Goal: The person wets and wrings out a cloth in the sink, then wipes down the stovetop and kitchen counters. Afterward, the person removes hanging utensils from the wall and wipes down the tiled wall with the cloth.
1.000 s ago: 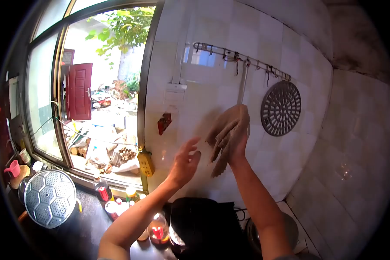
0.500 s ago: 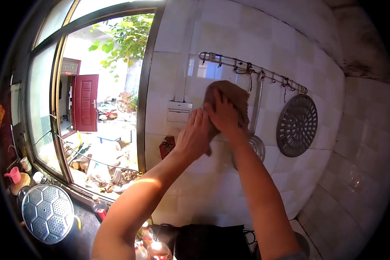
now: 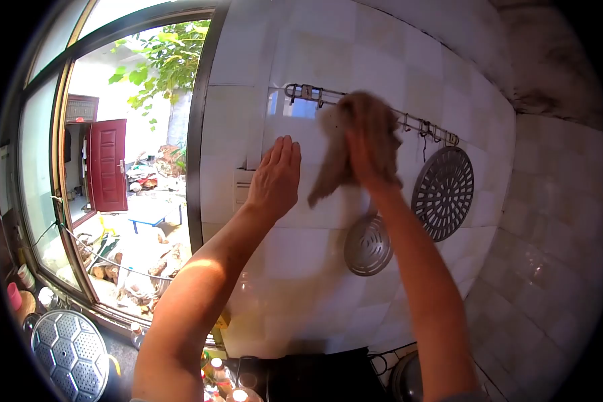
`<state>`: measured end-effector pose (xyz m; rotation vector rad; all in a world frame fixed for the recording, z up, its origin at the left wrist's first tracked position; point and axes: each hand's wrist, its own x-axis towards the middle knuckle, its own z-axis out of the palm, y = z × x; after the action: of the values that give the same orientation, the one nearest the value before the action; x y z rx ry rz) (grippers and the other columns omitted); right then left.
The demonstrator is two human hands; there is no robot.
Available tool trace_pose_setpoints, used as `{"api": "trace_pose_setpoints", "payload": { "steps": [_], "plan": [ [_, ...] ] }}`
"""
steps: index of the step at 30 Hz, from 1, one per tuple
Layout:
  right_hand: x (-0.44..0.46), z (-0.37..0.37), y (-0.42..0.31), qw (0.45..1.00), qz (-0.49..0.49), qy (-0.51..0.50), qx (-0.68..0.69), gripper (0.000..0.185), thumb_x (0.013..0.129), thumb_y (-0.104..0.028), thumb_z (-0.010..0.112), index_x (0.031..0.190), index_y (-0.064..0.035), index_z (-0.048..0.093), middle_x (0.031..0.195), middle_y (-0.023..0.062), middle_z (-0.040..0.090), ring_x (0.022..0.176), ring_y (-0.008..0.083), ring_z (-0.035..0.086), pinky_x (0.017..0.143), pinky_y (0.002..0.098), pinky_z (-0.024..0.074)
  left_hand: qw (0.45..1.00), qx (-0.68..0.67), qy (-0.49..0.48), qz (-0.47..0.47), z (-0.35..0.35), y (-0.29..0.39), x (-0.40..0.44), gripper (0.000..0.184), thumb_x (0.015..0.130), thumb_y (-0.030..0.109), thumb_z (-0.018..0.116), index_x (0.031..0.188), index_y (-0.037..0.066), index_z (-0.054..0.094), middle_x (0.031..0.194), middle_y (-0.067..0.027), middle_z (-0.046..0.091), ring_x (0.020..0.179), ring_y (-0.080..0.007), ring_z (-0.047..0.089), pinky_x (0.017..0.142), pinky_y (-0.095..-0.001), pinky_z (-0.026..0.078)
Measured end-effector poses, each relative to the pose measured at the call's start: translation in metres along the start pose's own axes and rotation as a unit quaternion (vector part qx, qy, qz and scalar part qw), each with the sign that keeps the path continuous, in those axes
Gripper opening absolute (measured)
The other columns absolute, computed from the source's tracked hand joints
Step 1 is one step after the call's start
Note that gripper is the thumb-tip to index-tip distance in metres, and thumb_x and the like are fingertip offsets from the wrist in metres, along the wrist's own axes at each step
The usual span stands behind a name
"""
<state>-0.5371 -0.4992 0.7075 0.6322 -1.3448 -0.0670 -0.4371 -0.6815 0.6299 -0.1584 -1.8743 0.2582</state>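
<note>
My right hand (image 3: 363,157) has hold of a brown cloth (image 3: 335,164) up against the tiled wall, over the middle of a metal hook rail (image 3: 422,126). The cloth is slightly blurred, and one corner hangs down to the left. My left hand (image 3: 276,175) is empty, its fingers stretched upward, in front of a white wall switch (image 3: 242,189). A round slotted skimmer (image 3: 368,246) hangs below the cloth; the upper part of its handle is hidden. To the right hangs a round perforated metal plate (image 3: 443,194).
A window (image 3: 67,167) with a dark frame opens onto a yard at left. Below it, a perforated steamer tray (image 3: 70,355) leans on the counter. Several bottles (image 3: 218,368) stand under my left arm, beside a black panel (image 3: 321,378). A dark pot (image 3: 407,378) sits at lower right.
My right hand has moved the cloth up onto the rail. The left hand has come off the cloth and is now apart from it. The view has shifted right.
</note>
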Motion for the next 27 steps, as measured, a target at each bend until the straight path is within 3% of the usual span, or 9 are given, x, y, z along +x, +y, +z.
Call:
{"api": "trace_pose_setpoints", "payload": {
  "steps": [3,4,5,9,13,17,21,26,27],
  "plan": [
    [0.046,0.029,0.053,0.884,0.135,0.201,0.399,0.054,0.101,-0.029,0.042,0.146,-0.0027,0.03,0.15,0.0208,0.032,0.139,0.0371,0.028,0.113,0.0425,0.0233,0.992,0.088,-0.092,0.011,-0.003,0.0,0.013,0.07,0.086,0.018,0.061,0.142,-0.008,0.029,0.15,-0.0238,0.028,0.141,-0.0358,0.025,0.115,-0.0409,0.023],
    [0.059,0.014,0.067,0.898,0.164,0.194,0.36,0.052,0.102,-0.024,0.042,0.146,-0.0001,0.029,0.15,0.0199,0.034,0.139,0.0314,0.031,0.113,0.0348,0.0249,0.982,0.134,-0.128,0.017,-0.002,0.001,0.014,0.076,0.085,0.024,0.065,0.143,-0.007,0.027,0.152,-0.0226,0.026,0.143,-0.0343,0.022,0.115,-0.0399,0.021],
    [0.072,0.004,0.072,0.849,0.213,0.191,0.444,0.054,0.101,-0.032,0.041,0.146,-0.005,0.031,0.148,0.0209,0.036,0.139,0.0324,0.032,0.113,0.0343,0.0244,0.981,0.157,-0.117,0.015,0.001,0.001,0.014,0.075,0.085,0.023,0.064,0.144,-0.005,0.027,0.152,-0.0207,0.026,0.142,-0.033,0.023,0.115,-0.0395,0.022],
    [0.11,0.048,0.107,0.861,0.393,0.061,0.319,0.058,0.097,-0.046,0.037,0.143,-0.0106,0.035,0.143,0.0185,0.039,0.134,0.0351,0.036,0.108,0.0439,0.0305,0.979,0.19,-0.066,0.015,0.019,-0.003,0.008,0.072,0.085,0.02,0.06,0.146,-0.002,0.029,0.153,-0.0169,0.026,0.143,-0.0303,0.024,0.115,-0.0386,0.022],
    [0.164,0.102,0.074,0.909,0.321,-0.1,0.246,0.057,0.093,-0.052,0.035,0.137,-0.0151,0.039,0.137,0.018,0.043,0.128,0.0362,0.041,0.104,0.0475,0.0344,0.969,0.222,-0.107,0.005,0.018,-0.002,0.008,0.093,0.082,0.04,0.069,0.148,-0.002,0.019,0.156,-0.0171,0.017,0.145,-0.0293,0.015,0.117,-0.0382,0.018],
    [0.218,0.152,0.022,0.951,0.143,-0.131,0.241,0.058,0.089,-0.058,0.033,0.131,-0.0195,0.043,0.132,0.0176,0.046,0.123,0.0374,0.046,0.101,0.0511,0.0383,0.976,0.195,-0.094,0.0,0.022,-0.003,0.008,0.095,0.081,0.041,0.07,0.148,-0.002,0.019,0.156,-0.0173,0.017,0.145,-0.0293,0.015,0.117,-0.0381,0.018],
    [0.199,0.052,-0.048,0.968,0.096,-0.093,0.212,0.066,0.093,-0.059,0.036,0.141,-0.0147,0.038,0.145,0.0158,0.04,0.133,0.0387,0.037,0.111,0.042,0.0309,0.984,0.157,-0.088,-0.003,0.016,0.0,0.007,0.088,0.081,0.037,0.069,0.147,-0.001,0.025,0.154,-0.0163,0.024,0.144,-0.0294,0.02,0.116,-0.038,0.02],
    [0.159,0.071,-0.009,0.972,0.159,-0.066,0.162,0.1,0.08,-0.076,0.048,0.148,-0.0058,0.026,0.149,0.0171,0.033,0.138,0.0359,0.03,0.115,0.0394,0.0237,0.984,0.145,-0.101,0.006,0.015,-0.002,0.007,0.093,0.078,0.04,0.072,0.147,-0.001,0.024,0.155,-0.0154,0.023,0.144,-0.0286,0.019,0.117,-0.0386,0.019],
    [0.162,0.086,0.02,0.929,0.188,-0.112,0.299,0.101,0.081,-0.075,0.047,0.15,-0.0066,0.019,0.153,0.0166,0.026,0.141,0.0337,0.025,0.116,0.0379,0.0207,0.985,0.136,-0.109,0.008,0.014,0.002,0.009,0.095,0.078,0.04,0.073,0.148,-0.001,0.022,0.155,-0.0159,0.021,0.145,-0.0283,0.018,0.117,-0.0386,0.018]
  ]
}}
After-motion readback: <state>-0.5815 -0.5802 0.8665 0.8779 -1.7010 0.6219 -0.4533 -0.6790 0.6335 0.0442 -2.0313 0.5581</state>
